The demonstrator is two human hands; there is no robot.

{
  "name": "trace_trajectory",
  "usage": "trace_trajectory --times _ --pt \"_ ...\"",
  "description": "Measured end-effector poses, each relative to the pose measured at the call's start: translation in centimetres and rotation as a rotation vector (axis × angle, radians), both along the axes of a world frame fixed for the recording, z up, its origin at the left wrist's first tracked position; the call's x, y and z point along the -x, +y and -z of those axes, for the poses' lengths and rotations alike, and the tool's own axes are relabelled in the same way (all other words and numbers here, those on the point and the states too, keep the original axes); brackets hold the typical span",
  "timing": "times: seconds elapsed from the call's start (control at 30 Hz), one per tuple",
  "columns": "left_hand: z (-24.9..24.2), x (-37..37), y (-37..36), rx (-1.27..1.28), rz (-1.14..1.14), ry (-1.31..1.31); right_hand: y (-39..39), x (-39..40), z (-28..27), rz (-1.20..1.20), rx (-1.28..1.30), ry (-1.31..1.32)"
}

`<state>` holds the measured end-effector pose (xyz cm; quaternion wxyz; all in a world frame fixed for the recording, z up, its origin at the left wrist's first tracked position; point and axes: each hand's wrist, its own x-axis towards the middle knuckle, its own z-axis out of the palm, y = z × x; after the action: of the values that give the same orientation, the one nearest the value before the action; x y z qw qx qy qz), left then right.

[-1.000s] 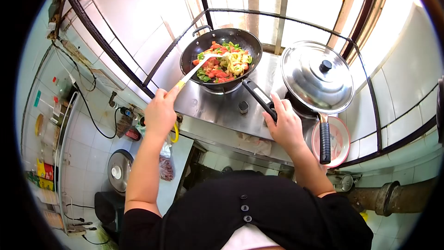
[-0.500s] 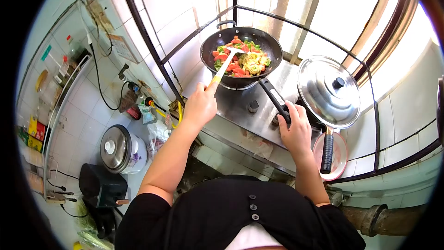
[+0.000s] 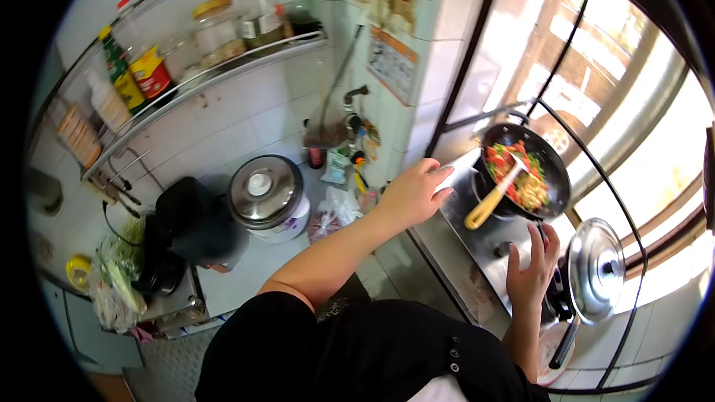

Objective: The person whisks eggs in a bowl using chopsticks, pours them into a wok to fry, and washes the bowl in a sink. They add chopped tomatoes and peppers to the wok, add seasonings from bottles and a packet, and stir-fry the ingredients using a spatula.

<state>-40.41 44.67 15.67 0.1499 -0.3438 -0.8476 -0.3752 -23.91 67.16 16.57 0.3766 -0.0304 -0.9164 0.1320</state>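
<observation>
A black wok (image 3: 560,192) stands on the stove with chopped red and green vegetables and yellow egg (image 3: 530,192) in it. The spatula (image 3: 485,208) leans in the wok, its yellow handle over the near rim. My left hand (image 3: 414,195) is empty in the air left of that handle, its thumb and fingers apart. My right hand (image 3: 532,268) is just below the wok, at the end of its handle, fingers spread with nothing visibly gripped. Right beside it is a second pan with a shiny steel lid (image 3: 596,272) and a black handle (image 3: 564,344).
On the left counter sit a lidded rice cooker (image 3: 269,208), a plastic bag (image 3: 337,212) and a dark appliance (image 3: 195,216). Bottles and jars line the wall shelf (image 3: 216,71). Leafy greens (image 3: 119,275) lie at far left. A black metal frame (image 3: 612,186) borders the stove.
My left hand has let go of the spatula, which now rests in the wok. My right hand's fingers have spread off the wok handle. The view has turned left.
</observation>
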Motion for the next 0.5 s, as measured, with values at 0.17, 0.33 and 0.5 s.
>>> trace_trajectory --times 0.17,0.33,0.5 --pt "-0.1 0.7 -7.4 -0.022 -0.183 0.136 -7.5 5.6 -2.1 -0.332 -0.016 0.009" --pt "-2.0 -0.4 -16.1 -0.144 -0.368 0.123 -14.2 10.3 -3.3 -0.577 -0.03 -0.002" --pt "-5.5 4.3 -33.0 -0.52 -0.873 0.496 -19.8 13.1 -5.1 -0.775 -0.02 0.037"
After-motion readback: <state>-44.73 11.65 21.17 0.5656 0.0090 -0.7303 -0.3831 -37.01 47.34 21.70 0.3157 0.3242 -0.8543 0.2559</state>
